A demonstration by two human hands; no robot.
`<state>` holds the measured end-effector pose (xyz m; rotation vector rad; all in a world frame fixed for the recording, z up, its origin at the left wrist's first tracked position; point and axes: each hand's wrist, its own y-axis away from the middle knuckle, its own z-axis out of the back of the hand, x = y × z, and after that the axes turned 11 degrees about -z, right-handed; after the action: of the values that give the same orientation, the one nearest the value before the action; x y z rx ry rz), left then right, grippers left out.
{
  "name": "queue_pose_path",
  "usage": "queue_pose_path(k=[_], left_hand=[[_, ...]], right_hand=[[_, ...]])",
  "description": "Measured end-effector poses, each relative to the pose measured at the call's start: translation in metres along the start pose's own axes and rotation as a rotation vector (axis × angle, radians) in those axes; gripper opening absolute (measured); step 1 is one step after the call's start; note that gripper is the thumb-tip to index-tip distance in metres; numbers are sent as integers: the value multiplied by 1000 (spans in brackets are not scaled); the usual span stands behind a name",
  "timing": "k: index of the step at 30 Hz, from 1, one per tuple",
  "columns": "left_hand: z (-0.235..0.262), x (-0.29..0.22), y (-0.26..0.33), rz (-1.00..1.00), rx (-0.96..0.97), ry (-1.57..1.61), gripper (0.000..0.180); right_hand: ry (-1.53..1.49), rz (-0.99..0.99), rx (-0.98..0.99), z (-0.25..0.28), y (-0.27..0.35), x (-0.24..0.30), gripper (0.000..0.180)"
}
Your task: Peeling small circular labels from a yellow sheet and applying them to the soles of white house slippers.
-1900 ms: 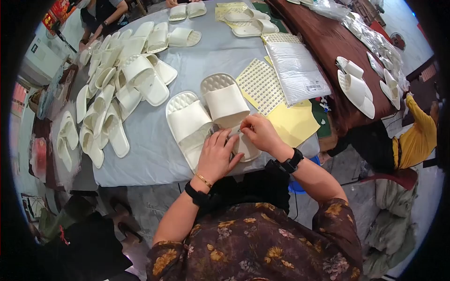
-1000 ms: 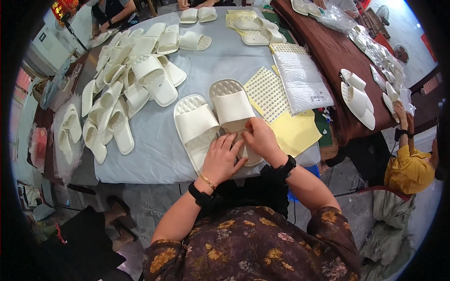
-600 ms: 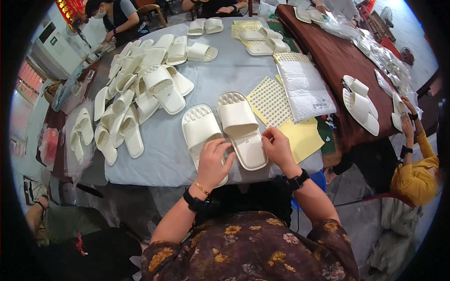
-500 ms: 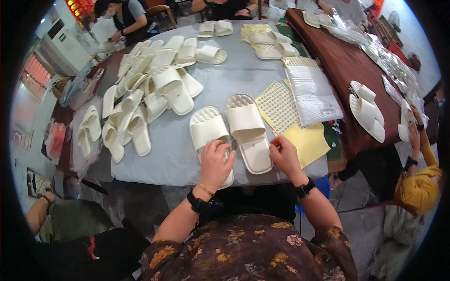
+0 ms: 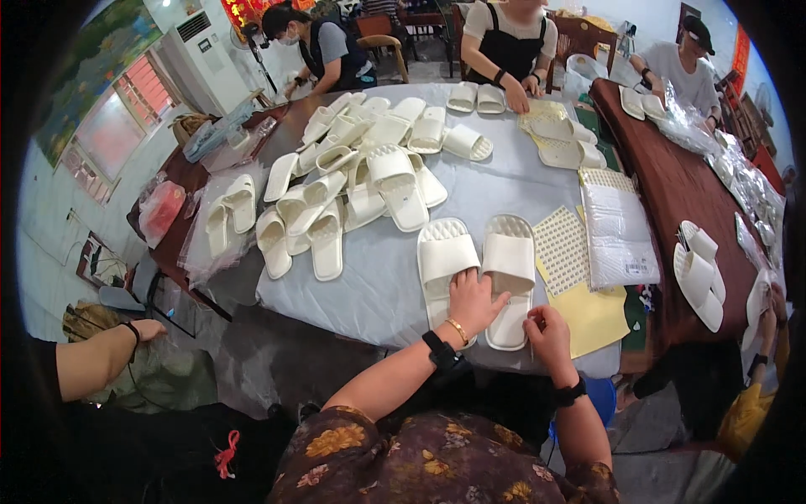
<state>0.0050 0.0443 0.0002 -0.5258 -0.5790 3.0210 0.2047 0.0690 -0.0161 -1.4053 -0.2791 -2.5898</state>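
A pair of cream slippers lies side by side at the front edge of the table. Over the left slipper [image 5: 447,257] rests my left hand [image 5: 474,304], its fingers extended to the strap's edge and its thumb spread toward the right slipper [image 5: 509,259]. My right hand [image 5: 550,333] is beside the right slipper's heel end, fingers curled with thumb and fingertips together; anything between them is too small to make out. To the right lie a sheet of small printed stickers [image 5: 564,252] and a plain yellow sheet [image 5: 592,319].
A heap of cream slippers [image 5: 361,160] covers the left part of the grey-covered table [image 5: 378,298]. A padded white plastic pack [image 5: 620,239] lies at right. Beyond it a brown-covered table [image 5: 663,202] bears slippers and clear bags. Co-workers stand or sit around both tables.
The view has shifted, so the table appears lower and further right. My left hand has moved inward, its thumb now over the right slipper. The slippers lie closer together.
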Motion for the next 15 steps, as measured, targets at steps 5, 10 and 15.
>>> queue_pose_path(k=[5,10,15], left_hand=[[21,0,9,-59,-112,129,49],[83,27,20,-150,-263,298,47],[169,112,-27,-122,-316,66,44]], right_hand=[[-30,-3,-5,3,1,-1,15],[-4,24,-19,4,4,2,13],[33,72,-54,1,1,-2,15]])
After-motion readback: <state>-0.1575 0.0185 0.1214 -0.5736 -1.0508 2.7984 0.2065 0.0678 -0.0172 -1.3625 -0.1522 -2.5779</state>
